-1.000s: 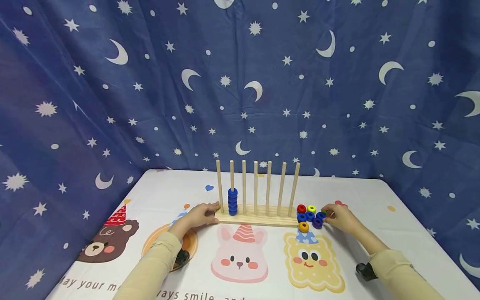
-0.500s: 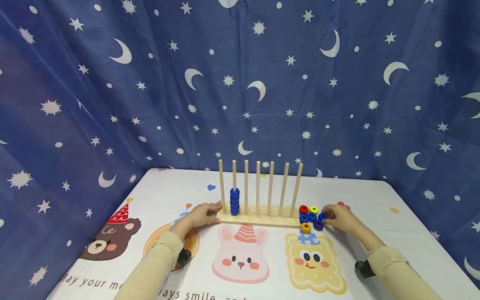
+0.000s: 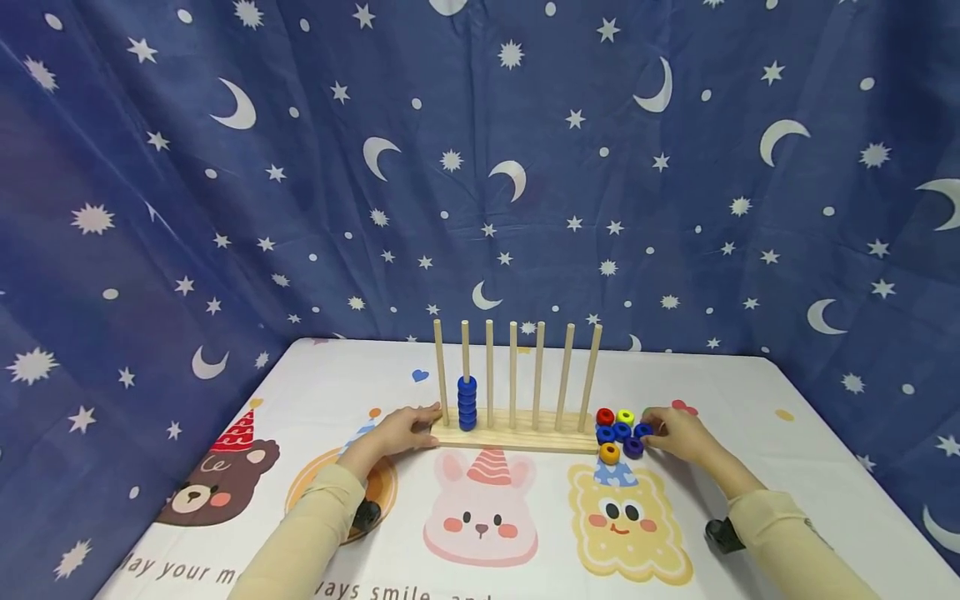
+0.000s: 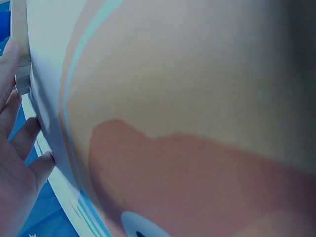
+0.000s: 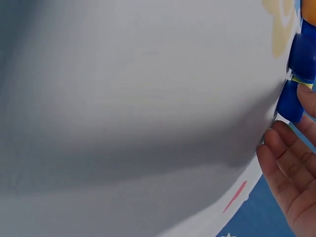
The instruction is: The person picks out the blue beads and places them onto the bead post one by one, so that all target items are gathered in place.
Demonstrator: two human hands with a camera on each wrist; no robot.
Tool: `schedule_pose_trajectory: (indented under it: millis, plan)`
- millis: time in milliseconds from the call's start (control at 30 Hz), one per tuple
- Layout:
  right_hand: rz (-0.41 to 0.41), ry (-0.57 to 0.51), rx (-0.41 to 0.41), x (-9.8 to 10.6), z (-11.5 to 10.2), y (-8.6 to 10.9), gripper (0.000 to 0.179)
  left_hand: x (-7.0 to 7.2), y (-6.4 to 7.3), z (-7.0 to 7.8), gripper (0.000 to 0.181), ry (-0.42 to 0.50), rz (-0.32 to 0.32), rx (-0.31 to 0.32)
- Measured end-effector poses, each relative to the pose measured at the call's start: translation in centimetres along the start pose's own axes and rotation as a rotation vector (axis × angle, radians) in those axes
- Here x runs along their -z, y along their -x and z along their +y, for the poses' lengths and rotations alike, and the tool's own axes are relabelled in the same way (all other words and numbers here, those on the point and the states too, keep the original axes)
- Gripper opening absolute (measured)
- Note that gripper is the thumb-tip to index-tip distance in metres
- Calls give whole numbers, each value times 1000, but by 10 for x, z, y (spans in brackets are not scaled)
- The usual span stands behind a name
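A wooden abacus stand [image 3: 517, 435] with several upright pegs is on the table. A stack of blue beads [image 3: 467, 404] sits on its second peg from the left. My left hand [image 3: 401, 430] holds the stand's left end, thumb in front and fingers behind; in the left wrist view its fingers [image 4: 28, 138] are by the stand's end. Loose beads lie at the right end: red [image 3: 604, 417], yellow [image 3: 625, 416], orange [image 3: 609, 453], dark purple [image 3: 633, 448] and several blue. My right hand [image 3: 681, 435] pinches the rightmost blue bead [image 5: 290, 101], still down among the others.
A white tablecloth with printed figures, among them a bear [image 3: 217, 483], a rabbit [image 3: 480, 517] and a biscuit [image 3: 630, 525], covers the table. Behind it hangs a dark blue curtain [image 3: 450, 200] with moons and stars. Each wrist carries a black camera.
A bit of green bead that showed beside my right fingertips one second ago is now almost wholly covered by the hand. My left hand stays on the stand. The view sways slightly.
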State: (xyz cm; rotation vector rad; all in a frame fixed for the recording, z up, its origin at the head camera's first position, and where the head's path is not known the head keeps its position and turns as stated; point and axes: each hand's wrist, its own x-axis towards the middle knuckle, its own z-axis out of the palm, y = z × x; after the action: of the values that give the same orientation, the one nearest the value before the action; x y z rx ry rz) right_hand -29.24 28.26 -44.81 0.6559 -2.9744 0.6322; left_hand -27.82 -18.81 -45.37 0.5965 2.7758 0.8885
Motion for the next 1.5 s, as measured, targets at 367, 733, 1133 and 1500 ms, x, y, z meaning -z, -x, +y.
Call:
schedule_pose_trajectory:
  millis: [367, 733, 1133, 1500]
  plan:
    - [-40, -31, -56, 5, -1, 1, 23, -1, -1, 0, 56, -2, -2, -6]
    - [-45, -59, -16, 11, 0, 5, 25, -1, -2, 1, 56, -5, -3, 4]
    - [-30, -45, -9, 15, 0, 12, 25, -1, -1, 1, 56, 5, 0, -5]
    - [-2, -60, 35, 20, -1, 16, 25, -1, 0, 1, 56, -7, 6, -17]
